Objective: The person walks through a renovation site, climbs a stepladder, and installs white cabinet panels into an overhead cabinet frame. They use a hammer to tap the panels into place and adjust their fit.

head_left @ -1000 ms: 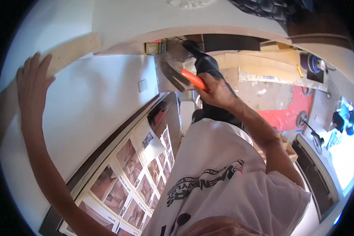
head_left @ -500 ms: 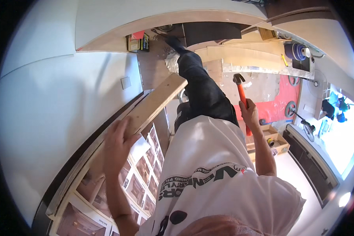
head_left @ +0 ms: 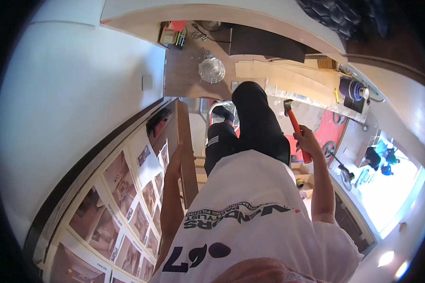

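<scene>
My right hand (head_left: pixel 308 141) is closed around the handle of a claw hammer (head_left: pixel 295 123), which has an orange grip and a dark metal head pointing away from me. On the left, my left hand (head_left: pixel 174 162) is at the side of a long plywood board (head_left: pixel 188 158) and appears to grip it; its fingers are partly hidden. The board stands lengthwise, beside a panel covered with printed photo sheets (head_left: pixel 119 177).
Ahead lies a brown wooden surface (head_left: pixel 182 70) with a crumpled plastic-wrapped bundle (head_left: pixel 211 70). Plywood strips (head_left: pixel 288 78), a blue-purple can (head_left: pixel 352 88) and a yellow cutter (head_left: pixel 336 95) are at the far right. A metal ladder rail (head_left: pixel 204 115) shows beside my legs.
My leg has drawn back from the far wooden surface, uncovering the plastic bundle. The board has swung from slanting to nearly straight ahead and come closer with my left hand. The hammer stays in my right hand.
</scene>
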